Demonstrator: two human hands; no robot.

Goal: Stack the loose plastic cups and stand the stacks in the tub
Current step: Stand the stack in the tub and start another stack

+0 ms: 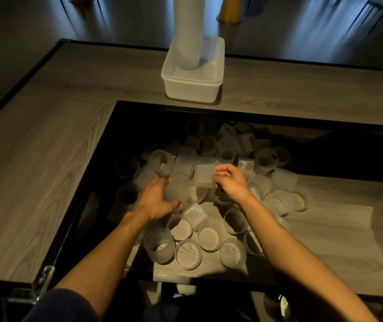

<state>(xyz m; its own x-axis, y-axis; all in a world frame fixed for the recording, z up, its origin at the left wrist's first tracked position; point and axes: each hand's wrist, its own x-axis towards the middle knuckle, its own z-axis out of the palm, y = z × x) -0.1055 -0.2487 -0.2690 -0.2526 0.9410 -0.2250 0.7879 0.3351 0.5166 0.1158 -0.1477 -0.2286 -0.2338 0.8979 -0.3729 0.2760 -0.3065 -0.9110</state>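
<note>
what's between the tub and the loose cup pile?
Head view: only the black frame edge and a bare dark strip between tub and cup pile.

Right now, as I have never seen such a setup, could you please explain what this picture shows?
There is no machine here: a person works with bare hands. The single picture comes from a camera worn on the head, looking down at them. Loose cups lie heaped in a dark-framed well in the table. The left hand grips a frosted cup from the heap; the right hand pinches a ribbed cup. Beyond, on the table, stands a tub with one tall stack of cups upright in it.
</note>
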